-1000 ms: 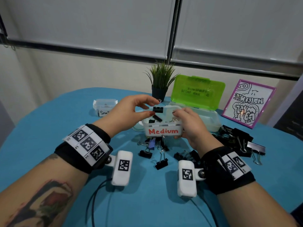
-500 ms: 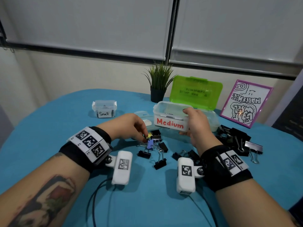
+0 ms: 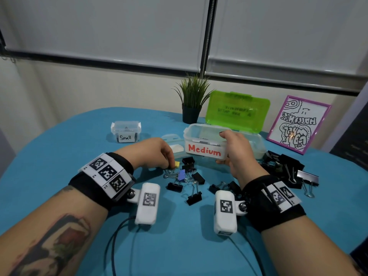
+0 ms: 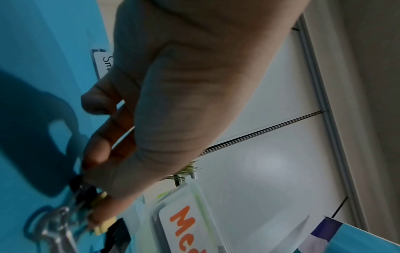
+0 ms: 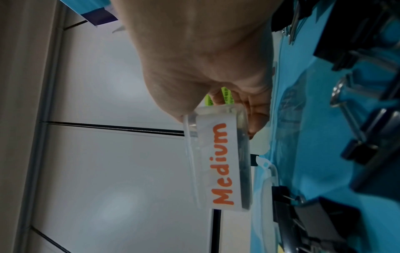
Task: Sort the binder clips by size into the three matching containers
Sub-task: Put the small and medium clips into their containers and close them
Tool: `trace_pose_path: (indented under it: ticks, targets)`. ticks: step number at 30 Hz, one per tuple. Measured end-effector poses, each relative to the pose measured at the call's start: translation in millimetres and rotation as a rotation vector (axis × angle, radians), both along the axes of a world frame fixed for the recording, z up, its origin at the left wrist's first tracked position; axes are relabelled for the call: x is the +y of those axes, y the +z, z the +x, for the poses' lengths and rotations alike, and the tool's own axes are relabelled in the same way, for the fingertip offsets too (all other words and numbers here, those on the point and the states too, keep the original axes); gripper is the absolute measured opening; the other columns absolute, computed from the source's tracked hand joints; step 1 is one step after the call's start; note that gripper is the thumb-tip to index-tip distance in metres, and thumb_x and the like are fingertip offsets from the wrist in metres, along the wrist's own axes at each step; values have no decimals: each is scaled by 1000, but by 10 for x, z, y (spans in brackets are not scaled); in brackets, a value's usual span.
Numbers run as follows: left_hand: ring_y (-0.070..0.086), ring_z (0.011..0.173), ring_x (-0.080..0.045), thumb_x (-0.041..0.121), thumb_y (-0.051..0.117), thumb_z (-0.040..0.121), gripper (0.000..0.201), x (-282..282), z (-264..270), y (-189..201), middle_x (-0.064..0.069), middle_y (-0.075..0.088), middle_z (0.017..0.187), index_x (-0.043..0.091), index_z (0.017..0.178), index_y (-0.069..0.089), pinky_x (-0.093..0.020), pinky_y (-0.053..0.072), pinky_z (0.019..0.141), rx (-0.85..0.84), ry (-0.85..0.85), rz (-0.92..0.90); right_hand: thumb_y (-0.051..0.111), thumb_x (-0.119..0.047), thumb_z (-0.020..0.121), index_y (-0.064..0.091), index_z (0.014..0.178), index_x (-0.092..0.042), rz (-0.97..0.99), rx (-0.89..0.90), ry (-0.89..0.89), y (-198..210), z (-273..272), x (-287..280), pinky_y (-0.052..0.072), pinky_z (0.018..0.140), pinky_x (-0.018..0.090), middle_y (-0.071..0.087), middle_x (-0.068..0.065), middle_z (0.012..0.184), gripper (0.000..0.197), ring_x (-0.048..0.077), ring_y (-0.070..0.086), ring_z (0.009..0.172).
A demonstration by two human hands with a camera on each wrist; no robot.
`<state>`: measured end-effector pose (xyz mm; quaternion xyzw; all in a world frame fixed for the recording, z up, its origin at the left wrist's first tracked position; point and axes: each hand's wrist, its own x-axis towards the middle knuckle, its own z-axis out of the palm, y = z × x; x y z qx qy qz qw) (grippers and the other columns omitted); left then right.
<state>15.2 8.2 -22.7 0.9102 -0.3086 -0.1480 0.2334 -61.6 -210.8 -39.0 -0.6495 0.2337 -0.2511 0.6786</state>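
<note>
My right hand (image 3: 224, 148) (image 5: 216, 118) grips the clear "Medium" container (image 3: 205, 144) (image 5: 220, 162) by its right end and holds it just above the table, thumb on the rim and fingers underneath. My left hand (image 3: 169, 166) (image 4: 90, 188) is down on the table, its fingertips pinching a small yellow binder clip (image 3: 176, 164) (image 4: 100, 196) at the edge of the loose cluster of medium black clips (image 3: 194, 196) and one purple clip (image 3: 181, 175). The "Small" container (image 3: 125, 131) stands at the back left. A pile of large black clips (image 3: 286, 168) lies to the right.
A box with an upright green lid (image 3: 237, 112) stands behind the Medium container, next to a potted plant (image 3: 192, 100). A framed drawing (image 3: 298, 124) leans at the back right. A loose clear lid (image 3: 173, 140) lies behind my left hand. Blue tablecloth (image 3: 59, 156) covers the table.
My left hand came down from above the Medium container to the clips and closed on the yellow one. My right hand carried the container up and to the right.
</note>
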Motion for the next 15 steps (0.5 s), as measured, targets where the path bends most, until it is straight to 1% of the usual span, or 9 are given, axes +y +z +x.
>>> trace_pose_path:
  ticks: [3,5,8,10,11,13,15]
  targets:
    - [65,73,-13,5,63,81,25,30,26,-5,8,73,79,26,81,76,-23,48,59,-54,28,41,58,-28,94,52,116,-14,-5,-2,6,-5,-1,-4,49,47,32,65,10,92,28,26,70,68]
    - [63,72,-12,5,63,81,24,17,38,-5,8,71,79,26,82,75,-22,48,59,-82,35,-8,59,-28,93,52,116,-14,-5,-3,9,-8,3,-5,49,47,32,65,10,92,27,26,70,68]
    - [64,80,-10,13,72,81,23,-22,38,-10,11,68,92,31,94,72,-20,50,66,-106,13,-103,59,-29,93,53,108,-18,-5,-4,13,-9,2,-6,50,48,32,65,9,92,20,27,71,71]
    - [64,83,-5,19,79,78,31,-41,33,-33,17,66,98,35,104,70,-17,47,64,-102,-28,-84,60,-29,93,52,104,-20,-4,-7,16,-9,0,-6,50,48,32,65,8,92,16,27,71,71]
    - [64,82,-3,20,81,76,36,-47,30,-44,19,65,99,37,106,69,-17,45,63,-96,-39,-63,60,-29,93,52,105,-20,-5,-7,17,-8,-2,-4,50,48,32,65,8,92,17,27,71,71]
    - [63,80,-4,21,84,73,42,-56,36,-58,19,65,99,39,107,68,-18,46,61,-89,-47,-41,60,-29,92,53,107,-19,-6,-6,17,-9,4,0,49,48,31,65,9,92,19,26,71,69]
    - [63,77,-9,21,86,71,41,-60,50,-65,15,65,98,39,102,67,-20,48,58,-75,-36,-55,61,-29,92,53,105,-20,-10,-5,15,-12,7,2,49,48,31,66,9,92,18,26,71,69]
